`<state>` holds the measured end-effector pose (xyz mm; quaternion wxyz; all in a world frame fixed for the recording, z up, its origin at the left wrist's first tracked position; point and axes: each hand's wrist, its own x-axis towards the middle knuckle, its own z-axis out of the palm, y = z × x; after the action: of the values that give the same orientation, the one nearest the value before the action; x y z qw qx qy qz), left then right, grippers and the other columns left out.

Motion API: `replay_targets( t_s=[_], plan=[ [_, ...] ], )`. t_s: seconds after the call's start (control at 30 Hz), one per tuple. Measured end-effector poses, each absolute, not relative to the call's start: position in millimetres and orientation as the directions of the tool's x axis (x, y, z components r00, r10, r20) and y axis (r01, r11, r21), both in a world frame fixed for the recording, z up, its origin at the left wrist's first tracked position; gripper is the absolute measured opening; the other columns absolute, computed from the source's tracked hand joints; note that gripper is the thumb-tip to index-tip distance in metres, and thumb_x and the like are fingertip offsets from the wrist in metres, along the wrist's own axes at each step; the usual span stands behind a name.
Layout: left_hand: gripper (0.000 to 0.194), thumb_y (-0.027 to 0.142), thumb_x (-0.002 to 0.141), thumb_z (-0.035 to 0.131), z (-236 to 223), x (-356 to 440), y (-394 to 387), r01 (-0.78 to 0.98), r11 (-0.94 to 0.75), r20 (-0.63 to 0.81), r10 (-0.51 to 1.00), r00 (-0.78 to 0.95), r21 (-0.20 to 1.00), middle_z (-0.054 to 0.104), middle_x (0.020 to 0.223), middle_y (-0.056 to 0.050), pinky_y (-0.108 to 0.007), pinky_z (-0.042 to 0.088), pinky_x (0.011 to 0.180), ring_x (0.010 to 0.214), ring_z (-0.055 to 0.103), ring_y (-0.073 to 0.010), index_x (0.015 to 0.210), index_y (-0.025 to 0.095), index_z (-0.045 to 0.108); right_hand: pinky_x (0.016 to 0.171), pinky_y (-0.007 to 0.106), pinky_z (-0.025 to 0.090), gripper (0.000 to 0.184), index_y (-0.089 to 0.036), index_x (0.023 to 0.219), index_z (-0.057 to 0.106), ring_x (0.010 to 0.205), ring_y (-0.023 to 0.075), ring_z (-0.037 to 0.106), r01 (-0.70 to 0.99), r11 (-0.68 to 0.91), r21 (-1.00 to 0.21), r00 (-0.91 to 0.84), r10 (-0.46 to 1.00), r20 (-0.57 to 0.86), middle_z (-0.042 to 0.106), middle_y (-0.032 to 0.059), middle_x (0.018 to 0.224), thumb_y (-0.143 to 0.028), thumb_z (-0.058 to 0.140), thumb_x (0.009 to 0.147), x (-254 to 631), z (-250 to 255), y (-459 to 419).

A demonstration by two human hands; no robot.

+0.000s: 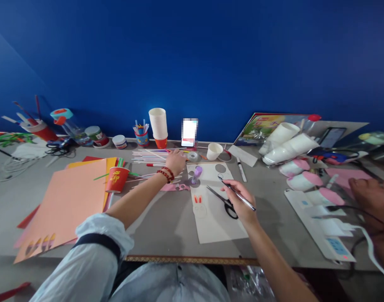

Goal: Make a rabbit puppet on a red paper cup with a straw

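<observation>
My right hand grips a dark pen above the white paper, its tip pointing up and left. Stretched to the back of the table, my left hand is beside a pile of thin sticks and a roll of tape; its fingers are hard to make out. Black-handled scissors lie on the white paper, partly under my right hand. A small white rabbit cutout with orange ears rests on it at the left. Behind it stands a purple glue stick.
Stacked coloured sheets and a red paper cup are on the left. A white cup and a marker lie behind my right hand. A power strip, pink-and-white cups and another person's hand are at the right.
</observation>
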<state>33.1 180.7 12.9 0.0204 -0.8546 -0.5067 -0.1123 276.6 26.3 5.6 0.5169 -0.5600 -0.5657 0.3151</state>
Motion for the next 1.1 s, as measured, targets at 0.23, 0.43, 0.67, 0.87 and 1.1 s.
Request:
replay_targets(
  t_s=[0.23, 0.43, 0.67, 0.87, 1.1],
  plan=[
    [0.020, 0.017, 0.089, 0.052, -4.7, 28.7, 188.4, 0.858, -0.511, 0.223, 0.843, 0.490, 0.047, 0.068, 0.106, -0.015, -0.044, 0.040, 0.096, 0.111, 0.054, -0.0297, 0.098, 0.012, 0.070, 0.050, 0.023, 0.044, 0.032, -0.018, 0.106, 0.067, 0.063, 0.0146, 0.060, 0.292, 0.131, -0.947, 0.210, 0.958, 0.197, 0.071, 0.0067, 0.081, -0.044, 0.065, 0.087, 286.2, 1.4, 24.4],
    [0.016, 0.012, 0.088, 0.052, -3.8, 31.1, 187.8, 0.852, -0.511, 0.320, 0.831, 0.455, 0.116, 0.069, 0.100, -0.015, -0.044, 0.042, 0.093, 0.105, 0.058, -0.0292, 0.092, 0.012, 0.067, 0.045, 0.021, 0.038, 0.031, -0.017, 0.104, 0.067, 0.057, 0.0116, 0.054, 0.225, 0.159, -0.961, 0.206, 0.956, 0.207, 0.069, 0.0051, 0.079, -0.042, 0.066, 0.086, 279.0, 5.9, 26.4],
    [0.025, 0.020, 0.102, 0.034, 47.8, 15.0, 139.5, 0.784, -0.555, 0.568, 0.753, 0.331, 0.279, 0.064, 0.112, -0.012, -0.035, 0.049, 0.089, 0.105, 0.061, -0.0213, 0.117, 0.015, 0.054, 0.043, 0.019, 0.034, 0.017, -0.020, 0.096, 0.068, 0.048, 0.0078, 0.045, 0.004, 0.236, -0.972, 0.226, 0.947, 0.231, 0.065, -0.0004, 0.066, -0.035, 0.064, 0.089, 269.4, 31.6, 8.5],
    [0.021, 0.015, 0.097, 0.048, 73.1, 13.6, 58.1, 0.326, -0.839, 0.685, 0.544, 0.484, 0.436, 0.067, 0.109, -0.010, -0.034, 0.053, 0.089, 0.103, 0.063, -0.0191, 0.117, 0.020, 0.056, 0.043, 0.020, 0.035, 0.009, -0.021, 0.092, 0.066, 0.050, 0.0100, 0.051, -0.128, 0.285, -0.950, 0.110, 0.956, 0.272, 0.067, -0.0006, 0.063, -0.030, 0.063, 0.091, 242.8, 61.0, -10.4],
    [0.021, 0.015, 0.097, 0.050, 73.6, 15.3, 41.0, 0.307, -0.833, 0.656, 0.551, 0.515, 0.459, 0.068, 0.108, -0.011, -0.037, 0.054, 0.090, 0.103, 0.063, -0.0205, 0.116, 0.020, 0.057, 0.044, 0.020, 0.034, 0.012, -0.020, 0.092, 0.066, 0.049, 0.0095, 0.048, -0.029, 0.310, -0.950, 0.028, 0.951, 0.309, 0.068, 0.0005, 0.066, -0.031, 0.062, 0.092, 225.1, 66.8, -11.8]
  ],
)
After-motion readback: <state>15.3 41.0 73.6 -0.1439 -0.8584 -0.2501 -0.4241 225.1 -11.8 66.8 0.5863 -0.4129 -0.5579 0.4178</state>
